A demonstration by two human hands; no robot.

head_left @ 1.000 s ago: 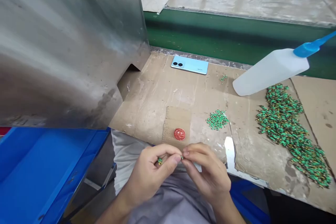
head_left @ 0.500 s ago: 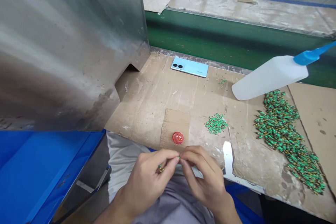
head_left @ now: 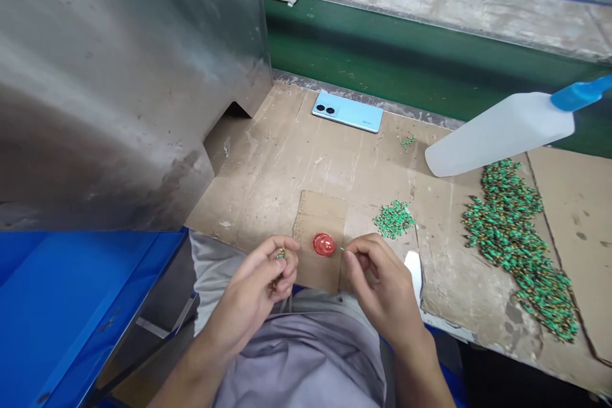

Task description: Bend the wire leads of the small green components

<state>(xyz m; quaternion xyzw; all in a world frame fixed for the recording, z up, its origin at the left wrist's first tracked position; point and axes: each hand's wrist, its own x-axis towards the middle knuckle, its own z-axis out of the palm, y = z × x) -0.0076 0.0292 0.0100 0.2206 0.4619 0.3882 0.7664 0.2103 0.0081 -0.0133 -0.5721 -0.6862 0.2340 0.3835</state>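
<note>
Small green-and-gold pieces (head_left: 281, 255) show between the curled fingers of my left hand (head_left: 265, 284), just left of the cardboard piece. My right hand (head_left: 380, 284) pinches a tiny green piece (head_left: 342, 248) between thumb and forefinger, its end sticking out leftward. Between the two hands lies a round, glossy red blob (head_left: 324, 244) on a small cardboard piece (head_left: 325, 207); neither hand touches the blob. Beyond my right hand is a small heap of tiny green pieces (head_left: 394, 219). A larger pile of green-and-gold pieces (head_left: 516, 242) spreads farther right.
A pale blue phone (head_left: 348, 112) lies at the back of the cardboard-covered table (head_left: 268, 185). Right of it, a white bottle with a blue nozzle (head_left: 497, 134) leans over the big pile. A metal panel (head_left: 129, 89) rises on the left. Behind runs a green belt (head_left: 406, 54).
My hands have moved apart from their fingertip-to-fingertip position. The right has come away with a tiny green piece, and the left has turned, showing more of the pieces it holds.
</note>
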